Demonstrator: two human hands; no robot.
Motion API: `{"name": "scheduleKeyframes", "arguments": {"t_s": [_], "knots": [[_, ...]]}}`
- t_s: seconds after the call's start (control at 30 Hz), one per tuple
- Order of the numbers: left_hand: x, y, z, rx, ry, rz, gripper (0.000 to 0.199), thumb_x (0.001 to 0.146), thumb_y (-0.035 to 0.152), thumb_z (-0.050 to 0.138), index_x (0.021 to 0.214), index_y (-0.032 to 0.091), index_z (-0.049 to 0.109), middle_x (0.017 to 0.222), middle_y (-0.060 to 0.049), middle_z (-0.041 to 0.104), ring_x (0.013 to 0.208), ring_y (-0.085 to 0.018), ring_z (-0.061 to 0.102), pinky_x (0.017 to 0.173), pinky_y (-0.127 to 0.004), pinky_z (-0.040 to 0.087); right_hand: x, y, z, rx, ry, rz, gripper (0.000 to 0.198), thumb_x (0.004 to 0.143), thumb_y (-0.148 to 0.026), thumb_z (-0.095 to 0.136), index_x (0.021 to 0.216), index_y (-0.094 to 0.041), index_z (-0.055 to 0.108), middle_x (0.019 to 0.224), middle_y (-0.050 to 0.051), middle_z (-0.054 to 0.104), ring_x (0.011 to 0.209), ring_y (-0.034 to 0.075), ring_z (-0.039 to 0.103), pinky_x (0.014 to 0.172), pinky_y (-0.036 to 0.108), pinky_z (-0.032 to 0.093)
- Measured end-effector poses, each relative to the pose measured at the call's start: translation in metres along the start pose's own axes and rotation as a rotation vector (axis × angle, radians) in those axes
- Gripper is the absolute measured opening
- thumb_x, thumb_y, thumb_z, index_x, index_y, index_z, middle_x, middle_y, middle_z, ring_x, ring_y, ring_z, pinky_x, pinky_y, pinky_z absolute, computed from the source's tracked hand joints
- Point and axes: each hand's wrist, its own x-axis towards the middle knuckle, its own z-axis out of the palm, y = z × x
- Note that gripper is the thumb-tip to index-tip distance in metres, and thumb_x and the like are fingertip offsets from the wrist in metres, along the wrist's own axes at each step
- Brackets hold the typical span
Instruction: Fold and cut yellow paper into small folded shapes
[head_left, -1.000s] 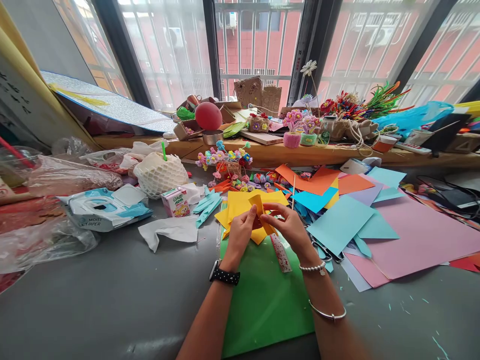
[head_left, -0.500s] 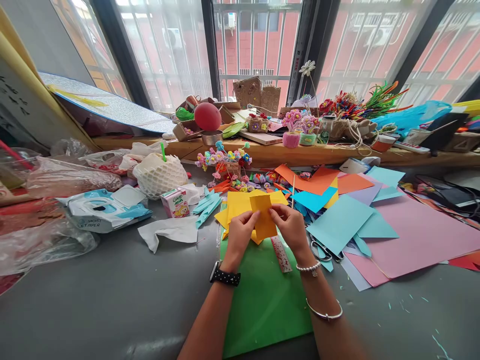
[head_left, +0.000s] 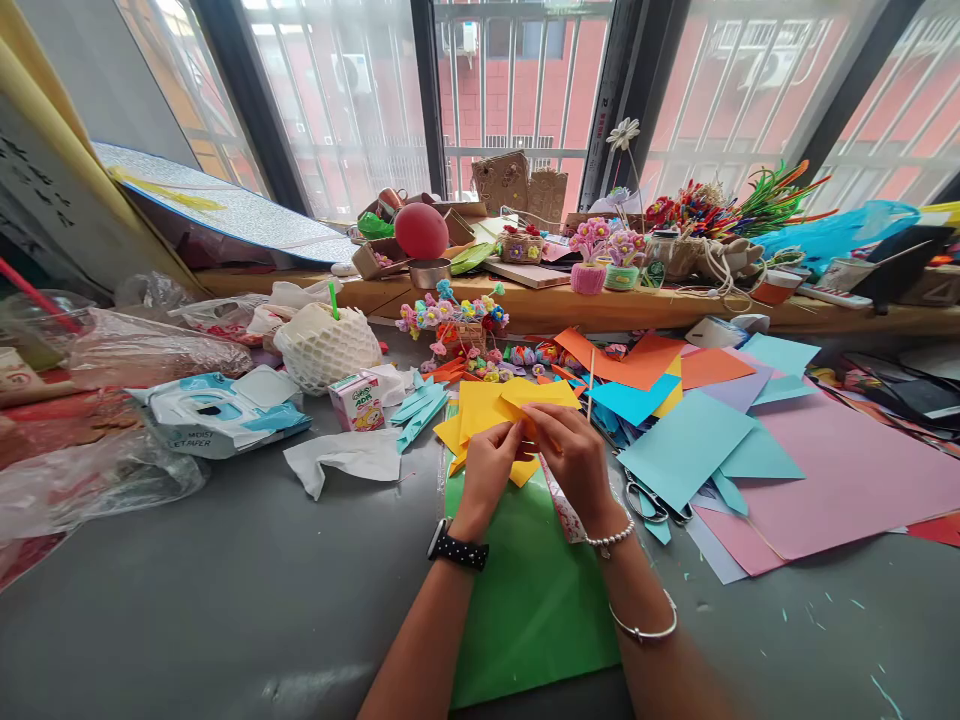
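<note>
Both my hands meet over a pile of yellow paper sheets [head_left: 480, 402]. My left hand [head_left: 489, 470] pinches a small yellow paper piece [head_left: 528, 442] between thumb and fingers. On the same piece, my right hand [head_left: 574, 455] has its fingers closed from the other side. Most of the piece is hidden by the fingers, so I cannot tell whether it is folded. Beneath my wrists lies a green mat [head_left: 536, 610]. A patterned strip like a ruler [head_left: 561, 505] shows partly under my right hand.
Scissors [head_left: 649, 502] lie right of the mat, near light blue sheets [head_left: 686, 445] and a large pink sheet [head_left: 855, 480]. To the left are a tissue [head_left: 345, 458], a wet wipe pack [head_left: 221, 412] and a small drink carton [head_left: 357, 403]. Crocheted flowers [head_left: 454, 315] stand behind.
The yellow piece was held upright and flat, facing me; now it is tilted and mostly covered. My right hand has come over it toward my left. The view has shifted slightly.
</note>
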Motion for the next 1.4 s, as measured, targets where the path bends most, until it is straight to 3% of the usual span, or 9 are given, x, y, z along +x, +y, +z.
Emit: {"name": "scheduleKeyframes", "arguments": {"t_s": [0.2,0.4,0.47,0.57,0.67,0.8,1.0,1.17,1.4], "knots": [[0.001,-0.002,0.001,-0.108,0.017,0.036,0.032,0.071,0.041,0.051,0.064,0.011,0.058,0.062,-0.002,0.058,0.060,-0.012,0.056,0.061,-0.024,0.047,0.000,-0.005,-0.001,-0.004,-0.058,-0.044,0.040,0.078,-0.009,0.040,0.115,-0.020,0.049,0.108,0.003,0.058,0.099,0.016,0.050,0.087,0.030,0.041],[-0.001,0.003,0.001,-0.063,0.060,0.071,0.030,0.070,0.040,0.053,0.065,0.011,0.060,0.058,0.001,0.054,0.057,-0.008,0.050,0.059,-0.020,0.045,-0.001,-0.012,-0.002,0.035,-0.067,-0.003,0.062,0.076,-0.012,0.041,0.132,-0.020,0.018,0.109,0.002,0.058,0.099,0.016,0.052,0.083,0.031,0.044],[-0.001,0.004,0.001,-0.064,0.074,0.070,0.029,0.070,0.039,0.053,0.070,0.012,0.062,0.060,0.001,0.055,0.058,-0.008,0.051,0.060,-0.020,0.045,-0.001,-0.013,-0.002,0.074,-0.077,0.009,0.064,0.075,-0.014,0.042,0.133,-0.019,0.015,0.109,0.002,0.058,0.100,0.017,0.052,0.085,0.032,0.043],[-0.001,0.003,0.000,-0.090,0.074,0.054,0.027,0.068,0.038,0.055,0.073,0.013,0.062,0.065,0.000,0.058,0.064,-0.010,0.054,0.065,-0.022,0.046,0.000,-0.015,-0.004,0.189,-0.090,0.087,0.057,0.077,-0.018,0.042,0.130,-0.021,0.023,0.107,0.003,0.060,0.101,0.018,0.053,0.086,0.034,0.042],[-0.001,0.001,0.000,-0.085,0.049,0.055,0.027,0.068,0.038,0.055,0.075,0.013,0.063,0.068,-0.001,0.060,0.068,-0.013,0.056,0.068,-0.025,0.047,0.001,-0.013,-0.005,0.368,-0.049,0.263,0.046,0.079,-0.024,0.041,0.124,-0.023,0.036,0.101,0.002,0.063,0.097,0.017,0.055,0.084,0.033,0.043],[-0.001,0.000,0.001,-0.004,0.017,0.073,0.029,0.069,0.039,0.052,0.070,0.011,0.061,0.065,-0.002,0.059,0.063,-0.015,0.057,0.063,-0.028,0.048,0.004,-0.005,-0.004,0.647,0.061,0.514,0.029,0.076,-0.032,0.048,0.101,-0.019,0.057,0.091,0.006,0.066,0.086,0.018,0.060,0.076,0.032,0.047],[-0.005,0.004,0.005,0.079,-0.179,0.054,0.031,0.069,0.042,0.051,0.062,0.012,0.057,0.058,-0.001,0.055,0.059,-0.014,0.055,0.058,-0.025,0.047,0.006,0.009,-0.006,0.809,0.006,0.756,0.027,0.063,-0.039,0.061,0.073,-0.015,0.065,0.077,0.005,0.065,0.070,0.016,0.058,0.063,0.028,0.045],[-0.006,0.004,0.006,0.131,-0.233,0.063,0.032,0.071,0.042,0.050,0.060,0.012,0.054,0.058,-0.001,0.052,0.059,-0.013,0.052,0.055,-0.023,0.044,0.005,0.005,-0.005,0.884,0.026,0.846,0.025,0.060,-0.039,0.063,0.065,-0.014,0.064,0.064,0.001,0.061,0.059,0.012,0.052,0.056,0.024,0.041],[-0.006,0.006,0.006,0.120,-0.259,0.053,0.026,0.063,0.036,0.060,0.058,0.012,0.053,0.054,0.003,0.047,0.053,-0.008,0.043,0.049,-0.018,0.037,0.003,-0.002,0.002,0.845,0.137,0.809,0.027,0.064,-0.040,0.059,0.068,-0.014,0.062,0.065,0.001,0.059,0.058,0.012,0.051,0.053,0.023,0.039]]}}
